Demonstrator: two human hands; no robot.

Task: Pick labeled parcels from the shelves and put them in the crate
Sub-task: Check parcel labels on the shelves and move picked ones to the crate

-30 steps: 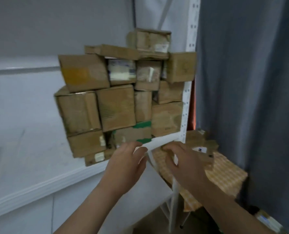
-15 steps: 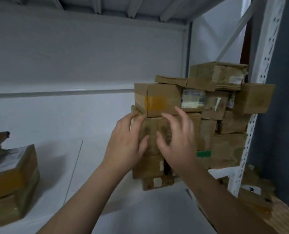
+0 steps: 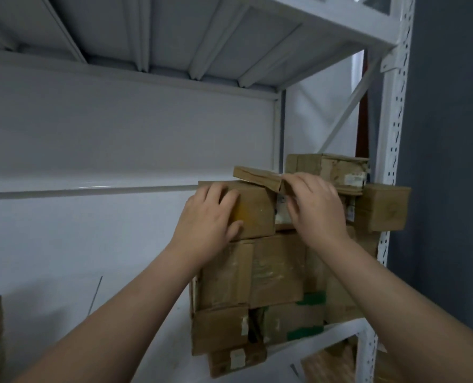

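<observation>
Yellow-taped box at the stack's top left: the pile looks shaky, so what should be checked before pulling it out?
1. Left hand on yellow-taped box: ok, rests on its front.
2. Right hand grip on flat parcel: cannot tell.
3. Box top free: not ok, flat parcel lies across it.
4. Label on box: cannot tell, none shows.
5. Overhanging box at right steady: cannot tell.

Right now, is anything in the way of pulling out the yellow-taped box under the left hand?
Nothing lies between the left hand and the yellow-taped box. A flat parcel rests on its top right corner, touched by the right hand, and may slide. The crate is not in view.
</observation>
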